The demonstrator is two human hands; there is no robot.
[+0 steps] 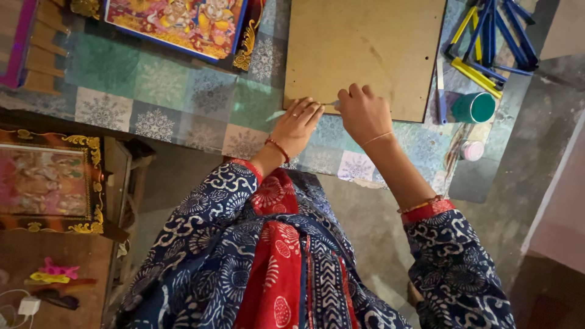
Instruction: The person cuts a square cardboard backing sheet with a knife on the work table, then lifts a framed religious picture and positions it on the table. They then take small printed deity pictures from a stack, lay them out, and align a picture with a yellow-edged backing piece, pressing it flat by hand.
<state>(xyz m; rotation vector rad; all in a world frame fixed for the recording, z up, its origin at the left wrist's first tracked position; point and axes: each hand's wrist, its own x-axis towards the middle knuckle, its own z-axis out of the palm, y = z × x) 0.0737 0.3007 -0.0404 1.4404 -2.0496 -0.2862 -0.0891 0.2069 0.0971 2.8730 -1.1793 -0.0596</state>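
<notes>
A brown backing board lies flat on a table covered with a patterned teal and white cloth. My left hand presses flat on the board's near left corner, fingers together, a ring on one finger and a red bangle at the wrist. My right hand is closed around a small thin tool whose tip meets the board's near edge beside my left fingertips. What kind of tool it is cannot be made out.
A framed colourful picture lies at the back left. Blue and yellow strips, a ruler, a teal cup and a small pink-lidded jar sit at the right. Another gold-framed picture stands low left.
</notes>
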